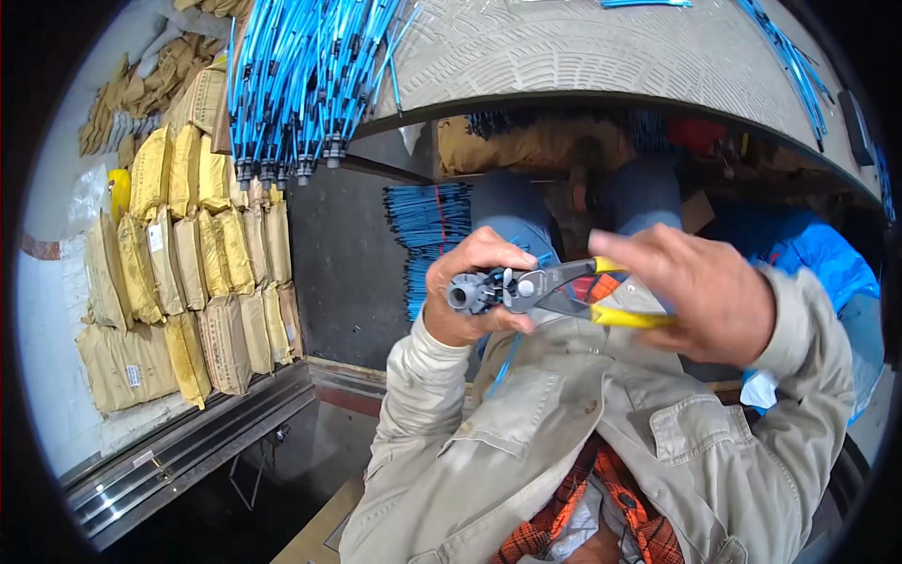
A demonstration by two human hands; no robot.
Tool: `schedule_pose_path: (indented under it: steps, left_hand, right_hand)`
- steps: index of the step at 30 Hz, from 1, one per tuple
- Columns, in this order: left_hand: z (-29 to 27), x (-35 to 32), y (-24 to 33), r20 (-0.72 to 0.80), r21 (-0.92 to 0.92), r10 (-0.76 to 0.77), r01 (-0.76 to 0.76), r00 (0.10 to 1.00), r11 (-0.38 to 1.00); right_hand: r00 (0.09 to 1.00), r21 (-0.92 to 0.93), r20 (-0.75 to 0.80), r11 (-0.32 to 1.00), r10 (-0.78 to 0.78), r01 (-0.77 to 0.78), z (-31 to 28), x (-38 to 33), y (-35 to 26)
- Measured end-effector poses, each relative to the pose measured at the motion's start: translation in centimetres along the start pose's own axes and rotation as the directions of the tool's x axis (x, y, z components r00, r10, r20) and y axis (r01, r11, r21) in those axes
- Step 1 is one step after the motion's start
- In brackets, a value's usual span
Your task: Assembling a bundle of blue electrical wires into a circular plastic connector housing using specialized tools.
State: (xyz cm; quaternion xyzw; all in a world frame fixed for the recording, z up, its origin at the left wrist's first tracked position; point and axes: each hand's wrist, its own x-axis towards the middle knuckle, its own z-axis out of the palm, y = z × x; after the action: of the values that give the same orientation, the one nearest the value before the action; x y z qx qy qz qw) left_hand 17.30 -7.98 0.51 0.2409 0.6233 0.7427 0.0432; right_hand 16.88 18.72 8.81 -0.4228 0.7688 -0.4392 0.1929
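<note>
Near my lap, my left hand (470, 287) is closed around a bundle of blue cables with black and grey ends. A round grey connector (461, 297) with a hole in its end faces out from between thumb and fingers. My right hand (700, 291), slightly blurred, grips the yellow handles of a pair of pliers (531, 287). The handles are spread apart. The dark metal jaws lie at the bundle, beside my left fingers; what is between them is too small to make out. Blue strands (505, 362) hang below my left hand.
A worktable (564, 56) curves across the front, carrying a heap of blue cables (305, 85) at its left and loose ones (789, 75) at its right. Brown and yellow packets (202, 254) stand stacked at left. More cable bundles (427, 221) lie by my legs; a blue plastic bag (813, 254) sits right.
</note>
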Motion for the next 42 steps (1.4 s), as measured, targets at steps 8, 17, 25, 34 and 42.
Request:
schedule_pose_path:
  steps: [8, 17, 25, 34, 42]
  left_hand:
    - [0.1, 0.2, 0.3, 0.095, -0.026, 0.009, -0.006, 0.995, 1.000]
    - [0.7, 0.0, -0.1, -0.040, 0.057, 0.062, -0.060, 0.997, 0.997]
    - [1.6, 0.3, 0.3, -0.133, 0.159, 0.130, -0.108, 0.983, 0.981]
    - [1.4, 0.5, 0.6, -0.229, 0.129, 0.073, -0.044, 0.971, 0.991]
    - [0.8, 0.2, 0.0, -0.170, 0.157, 0.115, -0.088, 0.979, 0.984]
  right_hand:
    - [0.987, -0.197, 0.104, 0.975, 0.124, -0.102, -0.8, 0.0, 0.1]
    - [1.000, -0.567, 0.015, 0.824, 0.020, -0.008, 0.3, 0.8, 0.3]
    - [0.996, -0.803, -0.046, 0.590, 0.071, -0.079, -0.9, 1.9, -1.0]
    - [0.996, -0.823, -0.084, 0.564, 0.008, -0.074, 0.7, 2.7, 0.9]
    - [0.991, -0.810, -0.131, 0.580, -0.035, -0.087, 2.6, 2.2, 3.0]
